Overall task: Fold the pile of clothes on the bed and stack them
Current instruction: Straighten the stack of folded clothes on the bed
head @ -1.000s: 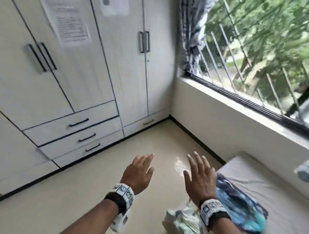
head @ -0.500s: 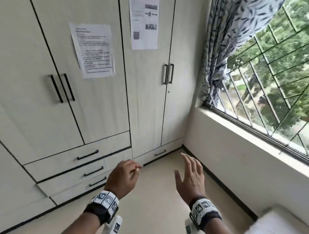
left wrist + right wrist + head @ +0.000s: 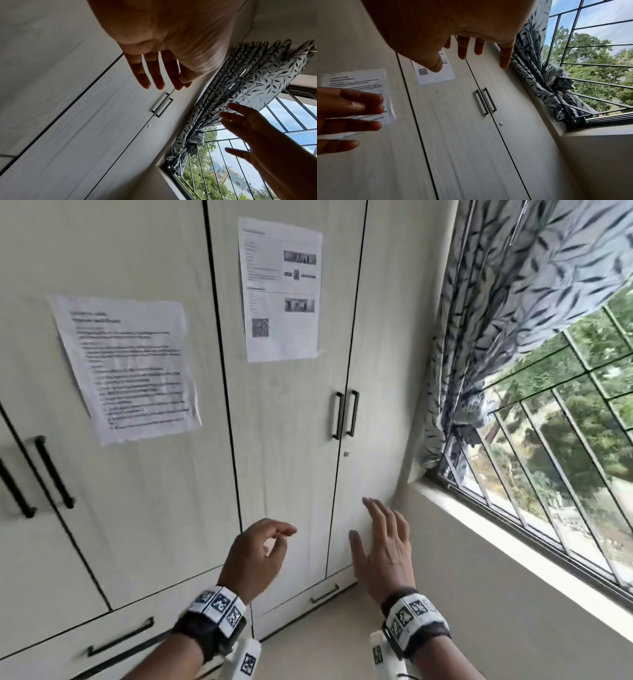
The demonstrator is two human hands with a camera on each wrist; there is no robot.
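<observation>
Neither the clothes nor the bed appear in any view, so where they lie relative to either grip cannot be told. The left hand [image 3: 255,556] floats at about 6 o'clock in the head view, fingers loosely curled, thumb near the fingertips, holding nothing. The right hand [image 3: 383,546] sits just beside it toward 5 o'clock, fingers straight and spread, also empty; the two are apart. Both face a white wardrobe [image 3: 291,460] with paired dark door handles [image 3: 345,414] at 12 o'clock above the right hand. Two printed sheets [image 3: 126,364] are stuck to its doors at 10 to 12 o'clock. At 2 o'clock hangs a leaf-patterned curtain [image 3: 507,313] over a barred window [image 3: 561,446].
</observation>
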